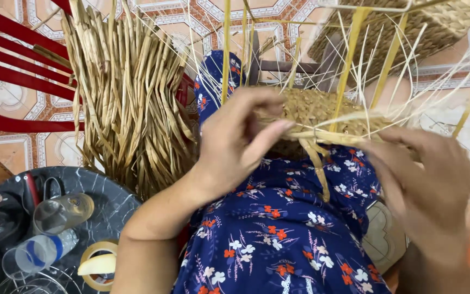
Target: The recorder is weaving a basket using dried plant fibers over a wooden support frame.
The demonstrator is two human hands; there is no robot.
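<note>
Woven basket [311,111] sits on the person's lap, mid-frame, propped against the blue floral dress [278,228]. Progress, my read: a dense patch of weave is finished under the hands, but many pale upright stakes [349,65] are unwoven and fan out up and to the right, so a good share of the wall is left. Loose strand ends [319,169] hang from the near edge, untrimmed.

Left hand [235,141]: fingers curled down onto the woven surface, thumb and forefinger pinched near a flat strand [322,135] running right across the rim. Grip looks closed on it, though the exact contact is partly hidden by the knuckles.

Right hand [425,179]: motion-blurred, near right; fingers reach toward the same strand's right end. Cannot tell whether that grip is shut or just touching.

Outward:
- Bundle of dried reed [126,98] draped over a red chair [12,71], far left.
- Second woven piece [409,27] far right, top of frame.
- Dark round counter [110,196] near left, carrying a glass [61,212], a plastic bottle [39,253] lying on its side and a tape roll [96,267].
- Patterned tile floor [6,147] underneath.
</note>
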